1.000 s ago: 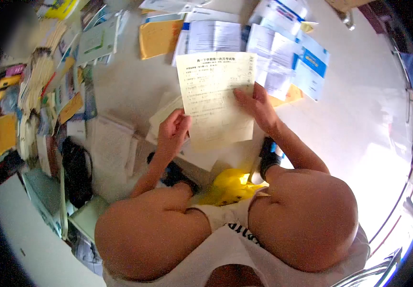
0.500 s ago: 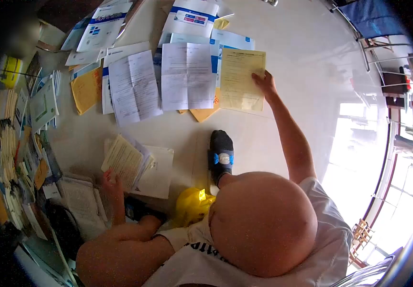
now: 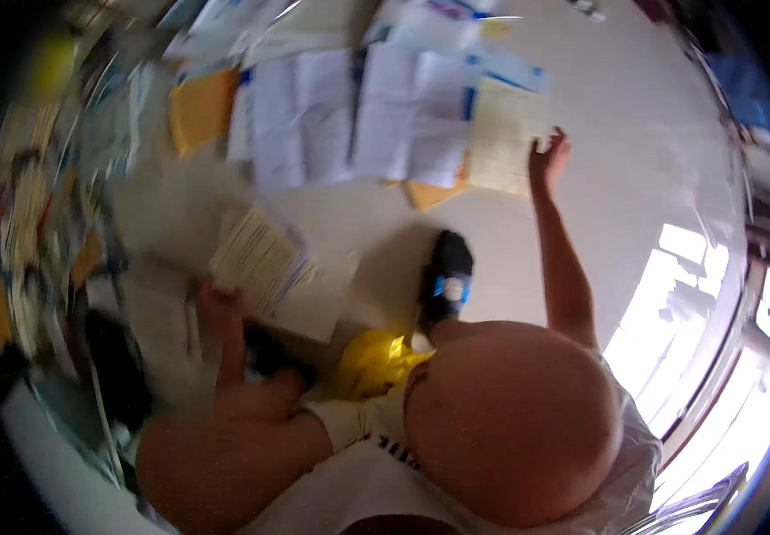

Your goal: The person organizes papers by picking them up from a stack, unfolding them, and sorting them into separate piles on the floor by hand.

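The yellowish printed sheet lies on the floor at the right end of a row of papers. Just at its right edge is my right hand, fingers apart and holding nothing. Two creased white sheets lie side by side to its left. Lower left, my left hand is beside a small stack of printed papers; its fingers are blurred, and I cannot make out whether they grip the stack's lower corner.
Brown envelopes and blue-and-white booklets lie around the sheets. Piles of books and papers line the left side. A yellow plastic bag sits between my legs, near my shod foot.
Since the earliest frame, the yellowish sheet has gone from my hands to the floor on the right. My right hand has since let go of it and drawn slightly off its edge.
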`<action>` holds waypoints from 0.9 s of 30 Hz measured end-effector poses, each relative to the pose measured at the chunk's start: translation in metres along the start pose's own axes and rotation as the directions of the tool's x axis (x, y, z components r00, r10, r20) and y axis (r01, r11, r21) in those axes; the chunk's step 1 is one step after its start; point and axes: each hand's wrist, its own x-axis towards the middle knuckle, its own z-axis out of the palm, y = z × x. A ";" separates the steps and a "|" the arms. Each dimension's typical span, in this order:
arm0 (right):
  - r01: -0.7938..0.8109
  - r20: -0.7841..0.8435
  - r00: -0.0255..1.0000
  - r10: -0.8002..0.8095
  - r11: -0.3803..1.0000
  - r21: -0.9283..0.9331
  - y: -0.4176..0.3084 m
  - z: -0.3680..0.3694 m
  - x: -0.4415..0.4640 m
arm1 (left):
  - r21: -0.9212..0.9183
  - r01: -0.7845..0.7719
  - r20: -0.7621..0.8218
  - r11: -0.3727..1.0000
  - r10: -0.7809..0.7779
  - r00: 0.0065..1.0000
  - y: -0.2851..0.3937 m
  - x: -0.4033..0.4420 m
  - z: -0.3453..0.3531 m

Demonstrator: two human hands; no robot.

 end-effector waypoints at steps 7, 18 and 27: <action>0.245 0.276 0.871 -0.407 0.846 0.474 -0.197 -0.016 -0.078 | -0.132 0.082 -0.165 0.988 -0.104 0.981 0.005 -0.009 0.006; 0.213 0.562 0.439 -0.701 0.689 0.693 -0.349 0.020 -0.219 | -0.014 -0.060 -0.213 0.998 0.055 0.975 0.001 -0.014 0.026; 0.220 0.581 0.481 -0.656 0.732 0.645 -0.357 0.028 -0.230 | 0.095 -0.245 -0.179 0.965 0.259 0.949 0.032 -0.025 0.010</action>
